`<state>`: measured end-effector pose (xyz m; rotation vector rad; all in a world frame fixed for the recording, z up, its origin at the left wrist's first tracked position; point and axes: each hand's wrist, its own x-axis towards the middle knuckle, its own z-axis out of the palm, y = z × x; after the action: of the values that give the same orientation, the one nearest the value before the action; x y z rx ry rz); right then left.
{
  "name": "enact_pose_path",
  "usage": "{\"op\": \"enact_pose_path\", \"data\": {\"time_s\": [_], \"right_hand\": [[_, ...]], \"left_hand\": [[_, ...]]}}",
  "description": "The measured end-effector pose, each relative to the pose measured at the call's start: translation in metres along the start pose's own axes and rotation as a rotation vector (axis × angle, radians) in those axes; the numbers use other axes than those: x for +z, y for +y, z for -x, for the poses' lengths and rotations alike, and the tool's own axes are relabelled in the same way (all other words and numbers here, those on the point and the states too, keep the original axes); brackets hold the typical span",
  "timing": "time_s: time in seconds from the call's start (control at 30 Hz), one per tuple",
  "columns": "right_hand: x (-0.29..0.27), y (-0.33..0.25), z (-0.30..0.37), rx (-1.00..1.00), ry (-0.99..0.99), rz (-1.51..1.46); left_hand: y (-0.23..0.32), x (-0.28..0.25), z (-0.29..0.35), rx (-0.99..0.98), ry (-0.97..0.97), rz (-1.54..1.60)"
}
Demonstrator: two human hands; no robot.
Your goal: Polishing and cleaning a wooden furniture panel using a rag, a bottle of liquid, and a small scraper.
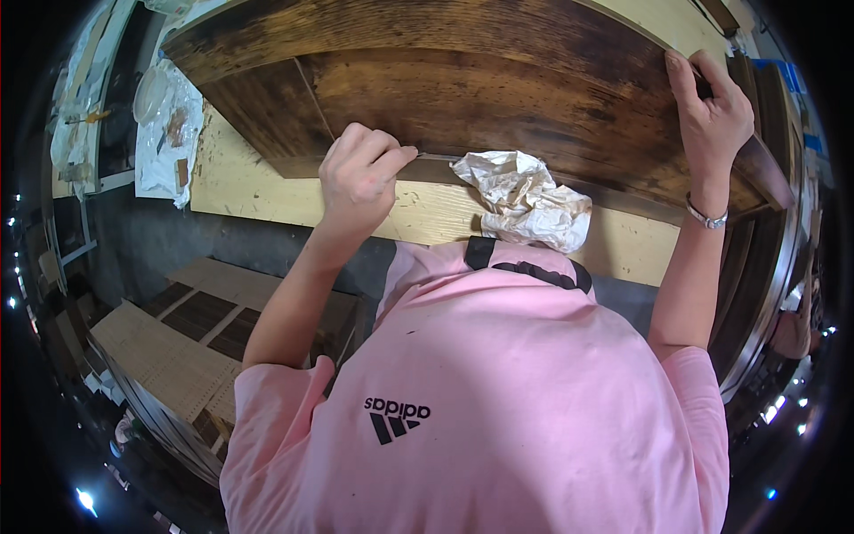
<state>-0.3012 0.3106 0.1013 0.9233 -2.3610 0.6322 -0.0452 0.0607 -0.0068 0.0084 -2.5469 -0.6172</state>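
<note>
A large dark brown wood-grain panel (498, 89) with a raised border lies across the bench in front of me, slightly slanted. My left hand (363, 173) is closed at its near edge, the fingers curled over and the thumb side pointing right. At the panel's right end, my right hand (716, 111) grips the edge with bent fingers; a bracelet (705, 214) circles that wrist. Between the hands, a crumpled white cloth or paper (534, 203) with brownish stains rests against the near edge, close to my body. The undersides of my fingers are hidden.
Under the panel is a pale yellow bench top (258, 182). Left of it lie a clear plastic bag and a round lid (151, 96). Cardboard-covered stacked boards (169, 356) stand at lower left. More dark panels (734, 276) stand along the right side.
</note>
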Motion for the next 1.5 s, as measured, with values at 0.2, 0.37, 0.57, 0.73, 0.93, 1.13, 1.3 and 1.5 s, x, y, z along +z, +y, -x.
{"op": "enact_pose_path", "data": {"time_s": [0.2, 0.37, 0.57, 0.73, 0.93, 1.13, 1.3, 1.5], "right_hand": [[0.001, -0.003, -0.003, 0.020, -0.014, -0.018], [0.005, -0.006, -0.006, -0.018, -0.022, 0.053], [-0.002, 0.002, 0.001, -0.037, -0.027, -0.011], [0.001, 0.007, 0.001, -0.058, -0.038, -0.035], [-0.001, -0.001, 0.001, -0.049, -0.035, -0.046], [-0.007, -0.005, 0.001, -0.076, -0.033, -0.048], [-0.007, -0.008, -0.001, -0.045, -0.051, -0.080], [-0.009, -0.008, 0.000, -0.018, -0.067, -0.058]], "left_hand": [[-0.004, 0.000, 0.001, -0.018, 0.037, 0.136], [0.002, -0.025, 0.001, -0.112, 0.199, 0.126], [-0.042, -0.070, 0.053, -0.601, 0.538, -0.010], [-0.117, -0.069, 0.096, -0.751, 0.499, -0.153], [-0.180, -0.093, 0.092, -0.833, 0.501, -0.271], [-0.219, -0.118, 0.074, -1.023, 0.214, -0.802], [-0.237, -0.122, 0.086, -1.014, 0.057, -0.876], [-0.175, -0.124, 0.058, -0.978, 0.668, -0.400]]}}
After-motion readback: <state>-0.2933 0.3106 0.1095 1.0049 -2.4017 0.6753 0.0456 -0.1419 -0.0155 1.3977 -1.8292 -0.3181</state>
